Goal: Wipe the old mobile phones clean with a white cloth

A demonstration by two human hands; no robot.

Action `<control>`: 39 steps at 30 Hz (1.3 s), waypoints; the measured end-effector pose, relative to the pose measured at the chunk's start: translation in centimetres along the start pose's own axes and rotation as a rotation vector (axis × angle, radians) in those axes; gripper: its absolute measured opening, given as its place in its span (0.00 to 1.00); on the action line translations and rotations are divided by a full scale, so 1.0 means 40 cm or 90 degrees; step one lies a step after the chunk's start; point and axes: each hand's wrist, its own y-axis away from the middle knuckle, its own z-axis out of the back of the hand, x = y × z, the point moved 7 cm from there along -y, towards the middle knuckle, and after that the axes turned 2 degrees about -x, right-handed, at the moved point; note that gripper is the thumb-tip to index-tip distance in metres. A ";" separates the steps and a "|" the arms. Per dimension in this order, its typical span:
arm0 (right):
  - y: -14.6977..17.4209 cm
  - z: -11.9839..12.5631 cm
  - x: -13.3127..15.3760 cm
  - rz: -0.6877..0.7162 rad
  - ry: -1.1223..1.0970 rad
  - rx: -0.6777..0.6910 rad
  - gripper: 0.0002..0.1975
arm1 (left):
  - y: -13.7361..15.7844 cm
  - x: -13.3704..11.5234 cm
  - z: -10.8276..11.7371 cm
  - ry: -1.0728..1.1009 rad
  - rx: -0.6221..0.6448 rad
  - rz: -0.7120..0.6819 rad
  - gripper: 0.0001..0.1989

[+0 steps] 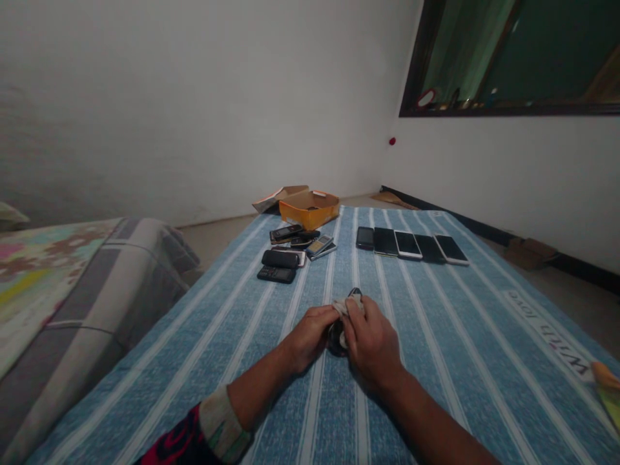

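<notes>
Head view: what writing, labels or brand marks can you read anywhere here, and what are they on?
"With love", printed upside down from this view on the white stripe near the right edge of the blue striped sheet.
Orange box: no print that can be read.
Phones in the row and in the pile: any marks are too small and dim to read.
Dark phone and cloth in the hands: nothing legible.

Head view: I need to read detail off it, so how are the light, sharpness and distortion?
Head view: dim, flat light, no glare; the window frame leans from wide-angle distortion; both hands and the dark phone are soft and shadowed.
</notes>
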 end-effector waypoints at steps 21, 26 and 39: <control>0.071 -0.075 0.068 0.119 -0.159 0.062 0.33 | -0.014 0.011 0.076 0.097 -0.166 0.109 0.09; 0.061 -0.071 0.064 0.135 -0.140 0.073 0.34 | -0.018 0.014 0.078 0.065 -0.153 0.109 0.14; 0.032 -0.083 -0.043 0.093 -0.033 0.057 0.27 | -0.017 0.002 0.062 -0.139 -0.125 0.060 0.21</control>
